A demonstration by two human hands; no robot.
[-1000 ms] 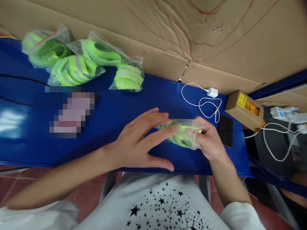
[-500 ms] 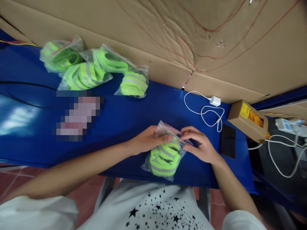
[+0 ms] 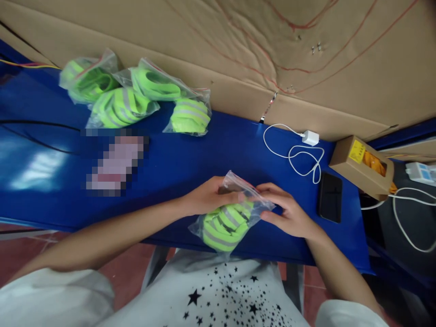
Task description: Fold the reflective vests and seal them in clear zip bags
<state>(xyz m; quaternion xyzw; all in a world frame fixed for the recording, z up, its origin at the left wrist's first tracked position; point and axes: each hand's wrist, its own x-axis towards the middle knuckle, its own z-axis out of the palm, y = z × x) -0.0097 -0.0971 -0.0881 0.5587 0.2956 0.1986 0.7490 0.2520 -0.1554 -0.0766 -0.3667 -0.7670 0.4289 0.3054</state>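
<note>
A clear zip-lock bag (image 3: 255, 210) lies near the table's front edge, tilted, with its red-lined top toward the far right. Inside it is a rolled neon-yellow reflective strap (image 3: 226, 229) with grey stripes. My left hand (image 3: 209, 196) pinches the bag's top left side, thumb across the front and fingers behind the plastic. On the right of the opening, my right hand (image 3: 288, 211) holds the bag's edge between thumb and fingers. Its fingertips are partly hidden by the plastic.
Several bagged neon straps (image 3: 124, 106) lie at the back left against the cardboard wall (image 3: 136, 36). A white charger (image 3: 310, 137) with its cable, a black phone (image 3: 330, 197) and a cardboard box (image 3: 363, 165) are on the right. A pixelated pinkish item (image 3: 119, 163) lies left.
The lower part of the bag has swung left and tilts more. My right fingers have moved in closer along the bag's top edge. The camera view has shifted slightly.
</note>
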